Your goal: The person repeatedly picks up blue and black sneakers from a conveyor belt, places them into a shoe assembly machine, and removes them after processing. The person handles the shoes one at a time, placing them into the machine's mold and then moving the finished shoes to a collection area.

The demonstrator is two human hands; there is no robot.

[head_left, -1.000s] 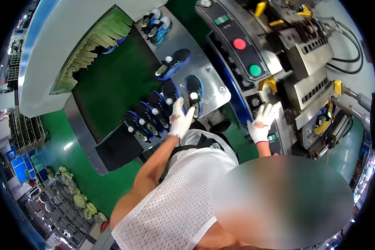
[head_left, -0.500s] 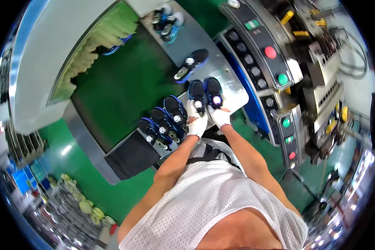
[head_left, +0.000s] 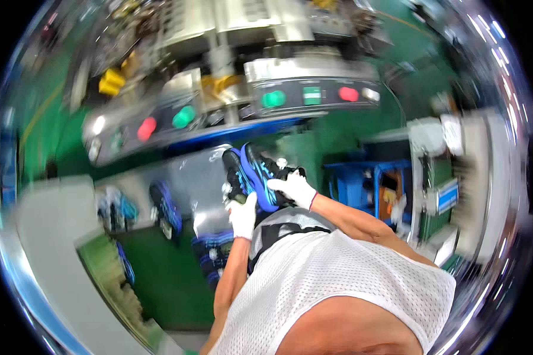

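My white-gloved left hand (head_left: pixel 243 216) is closed on the heel end of a black sneaker (head_left: pixel 234 168) with blue edging. In my white-gloved right hand (head_left: pixel 296 188) is a matching sneaker (head_left: pixel 258 171), tilted so that its bright blue sole faces the first one. The two touch or nearly touch, toes pointing away from me over the metal shelf (head_left: pixel 204 177). Several similar sneakers (head_left: pixel 213 251), blurred, stand left of my left forearm. Farther left, one more sneaker (head_left: pixel 167 207) rests alone.
A machine with a control panel (head_left: pixel 314 94) and coloured buttons spans the far side. At left is a pale housing (head_left: pixel 53 248) with a bristle-fringed opening (head_left: pixel 115 278) over a green belt. Light blue shoes (head_left: pixel 121 207) stand beside it. A blue cart (head_left: pixel 361 186) is at right.
My view has swung right, bringing the button machine to the far side. The two sneakers have been lifted off the shelf, and the right one is now turned onto its side.
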